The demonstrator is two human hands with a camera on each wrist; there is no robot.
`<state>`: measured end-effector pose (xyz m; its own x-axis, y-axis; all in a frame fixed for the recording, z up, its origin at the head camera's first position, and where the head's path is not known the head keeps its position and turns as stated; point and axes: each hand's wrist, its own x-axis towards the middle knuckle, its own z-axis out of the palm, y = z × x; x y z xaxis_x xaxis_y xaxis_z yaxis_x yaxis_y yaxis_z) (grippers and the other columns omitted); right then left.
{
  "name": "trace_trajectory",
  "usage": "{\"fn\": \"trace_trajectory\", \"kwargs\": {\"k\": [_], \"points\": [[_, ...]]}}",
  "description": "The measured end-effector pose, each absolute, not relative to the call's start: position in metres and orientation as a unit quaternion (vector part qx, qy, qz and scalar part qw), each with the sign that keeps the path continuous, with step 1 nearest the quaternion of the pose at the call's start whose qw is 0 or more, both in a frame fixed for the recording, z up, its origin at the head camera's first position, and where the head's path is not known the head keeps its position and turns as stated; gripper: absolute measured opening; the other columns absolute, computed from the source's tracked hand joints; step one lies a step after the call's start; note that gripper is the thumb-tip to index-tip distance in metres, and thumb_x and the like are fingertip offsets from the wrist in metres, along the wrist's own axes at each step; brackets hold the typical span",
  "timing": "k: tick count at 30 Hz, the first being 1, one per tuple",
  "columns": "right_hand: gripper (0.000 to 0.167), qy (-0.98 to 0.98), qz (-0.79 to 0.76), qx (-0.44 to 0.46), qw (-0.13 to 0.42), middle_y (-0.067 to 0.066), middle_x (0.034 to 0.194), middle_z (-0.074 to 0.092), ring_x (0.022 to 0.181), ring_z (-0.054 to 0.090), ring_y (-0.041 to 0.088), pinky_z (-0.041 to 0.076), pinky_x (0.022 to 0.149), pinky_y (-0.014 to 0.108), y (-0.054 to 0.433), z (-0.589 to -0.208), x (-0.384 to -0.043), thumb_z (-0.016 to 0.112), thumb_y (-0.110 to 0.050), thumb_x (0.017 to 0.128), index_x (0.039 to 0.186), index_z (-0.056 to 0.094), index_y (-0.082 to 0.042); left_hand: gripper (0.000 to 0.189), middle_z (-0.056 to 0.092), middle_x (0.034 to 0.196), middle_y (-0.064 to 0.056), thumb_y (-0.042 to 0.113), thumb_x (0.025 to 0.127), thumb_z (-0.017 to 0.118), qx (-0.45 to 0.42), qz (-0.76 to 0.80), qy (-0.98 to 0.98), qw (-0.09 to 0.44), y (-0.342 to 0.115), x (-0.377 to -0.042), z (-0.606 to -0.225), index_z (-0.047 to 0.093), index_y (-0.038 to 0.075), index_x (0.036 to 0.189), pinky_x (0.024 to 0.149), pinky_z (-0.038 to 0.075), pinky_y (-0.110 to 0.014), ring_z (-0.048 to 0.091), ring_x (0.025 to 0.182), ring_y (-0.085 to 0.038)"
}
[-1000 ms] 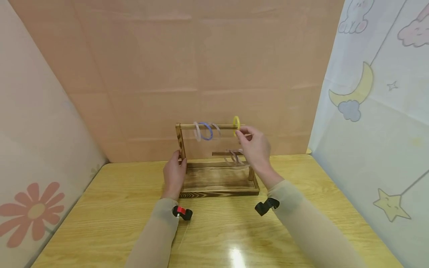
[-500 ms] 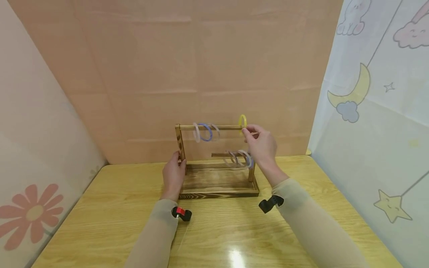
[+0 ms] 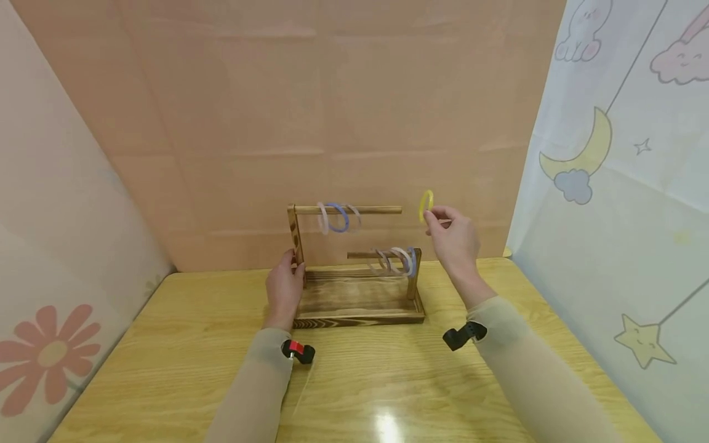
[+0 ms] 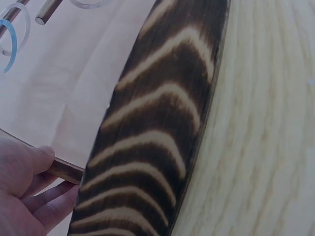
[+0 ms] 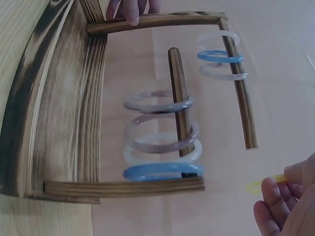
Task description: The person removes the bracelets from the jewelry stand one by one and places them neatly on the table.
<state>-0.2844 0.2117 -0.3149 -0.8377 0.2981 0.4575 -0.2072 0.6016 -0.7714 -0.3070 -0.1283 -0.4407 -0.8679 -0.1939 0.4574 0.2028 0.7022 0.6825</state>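
My right hand [image 3: 455,240] pinches a yellow bangle [image 3: 421,208] between thumb and fingers. The bangle is apart from the free right end of the upper rod [image 3: 382,210]. In the right wrist view the yellow bangle [image 5: 253,188] is partly hidden by fingers. My left hand [image 3: 285,289] grips the left post of a dark wooden bangle stand [image 3: 360,320]; the left wrist view shows thumb and fingers around that post. On the upper rod hang a blue bangle [image 5: 220,59] and two pale ones. Several bangles, one of them blue [image 5: 162,172], hang on the lower rod [image 3: 356,255].
The stand's shallow tray rests on a light wooden table [image 3: 354,381]. Behind rises a peach paper backdrop [image 3: 332,123]; a decorated white panel [image 3: 587,246] stands at the right and another [image 3: 50,184] at the left. Each wrist carries a small black camera.
My right hand has slid the yellow bangle rightward along the upper rod and off its free end. My left hand has kept its hold on the post.
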Motion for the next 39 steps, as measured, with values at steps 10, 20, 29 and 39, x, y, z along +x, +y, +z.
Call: {"fn": "trace_trajectory", "kwargs": {"k": [10, 20, 29, 39], "points": [[0.036, -0.845, 0.462, -0.033, 0.267, 0.003, 0.095, 0.081, 0.079, 0.072, 0.006, 0.049, 0.061, 0.027, 0.249, -0.316, -0.258, 0.071, -0.043, 0.109, 0.124, 0.081, -0.012, 0.041, 0.075, 0.131, -0.024, 0.011, 0.109, 0.072, -0.001, -0.391, -0.883, 0.261, -0.128, -0.302, -0.438, 0.064, -0.001, 0.147, 0.086, 0.065, -0.058, 0.079, 0.108, -0.042], [0.04, -0.852, 0.469, -0.018, 0.232, 0.007, 0.096, 0.081, 0.078, 0.075, 0.007, 0.051, 0.067, 0.025, 0.269, -0.328, -0.231, 0.072, -0.043, 0.109, 0.127, 0.08, -0.008, 0.039, 0.075, 0.13, -0.023, 0.011, 0.109, 0.073, 0.009, -0.389, -0.884, 0.258, -0.125, -0.307, -0.438, 0.065, -0.001, 0.145, 0.087, 0.064, -0.058, 0.079, 0.107, -0.042], [0.042, -0.863, 0.468, 0.021, 0.188, 0.003, 0.09, 0.08, 0.081, 0.075, 0.01, 0.043, 0.053, 0.028, 0.265, -0.334, -0.213, 0.072, -0.047, 0.108, 0.124, 0.081, -0.01, 0.043, 0.073, 0.136, -0.024, 0.012, 0.11, 0.071, 0.002, -0.392, -0.885, 0.251, -0.124, -0.31, -0.435, 0.062, -0.001, 0.149, 0.093, 0.062, -0.057, 0.077, 0.113, -0.042], [0.038, -0.868, 0.475, 0.057, 0.133, 0.007, 0.088, 0.079, 0.077, 0.072, 0.016, 0.04, 0.051, 0.027, 0.242, -0.349, -0.204, 0.073, -0.039, 0.109, 0.128, 0.08, -0.008, 0.049, 0.069, 0.141, -0.027, 0.012, 0.11, 0.069, -0.018, -0.414, -0.886, 0.211, -0.13, -0.305, -0.436, 0.056, -0.003, 0.155, 0.101, 0.059, -0.058, 0.073, 0.122, -0.043]]}}
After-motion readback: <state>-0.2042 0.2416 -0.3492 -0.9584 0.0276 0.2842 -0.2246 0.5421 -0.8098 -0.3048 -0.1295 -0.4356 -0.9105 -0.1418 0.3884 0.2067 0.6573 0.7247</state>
